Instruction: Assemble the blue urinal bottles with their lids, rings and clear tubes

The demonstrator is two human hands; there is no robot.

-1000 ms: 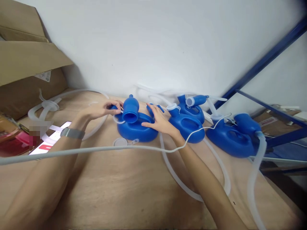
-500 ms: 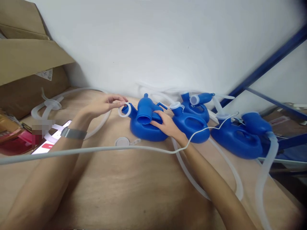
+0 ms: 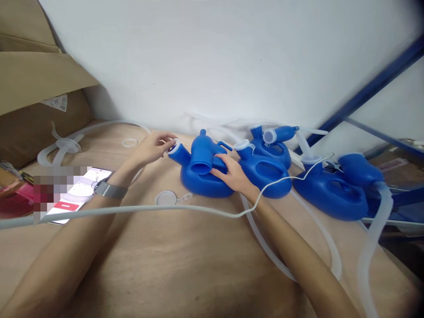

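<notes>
A blue plastic urinal bottle (image 3: 208,187) lies in the middle of the table, its neck tilted up to the left. A white ring (image 3: 179,145) sits at the mouth of the neck, and my left hand (image 3: 155,148) pinches it between thumb and fingers. My right hand (image 3: 233,174) grips the bottle's upper side by the handle. Its thumb and fingers also touch a blue elbow-shaped spout piece (image 3: 202,152) resting on the bottle, wide opening toward me. In front lies a white cap with a strap (image 3: 166,198). Another white ring (image 3: 130,142) is behind my left wrist.
More blue bottles (image 3: 270,179) with clear hoses (image 3: 367,265) stand at the right, near a blue metal frame (image 3: 374,84). A white cable (image 3: 198,210) crosses in front of me. At left are a cardboard box (image 3: 43,79), a coiled hose (image 3: 59,159) and a lit phone (image 3: 77,192).
My left hand has brought the white ring from just before the neck onto its mouth. The ring on the table behind that wrist is now visible. My right hand stays on the bottle.
</notes>
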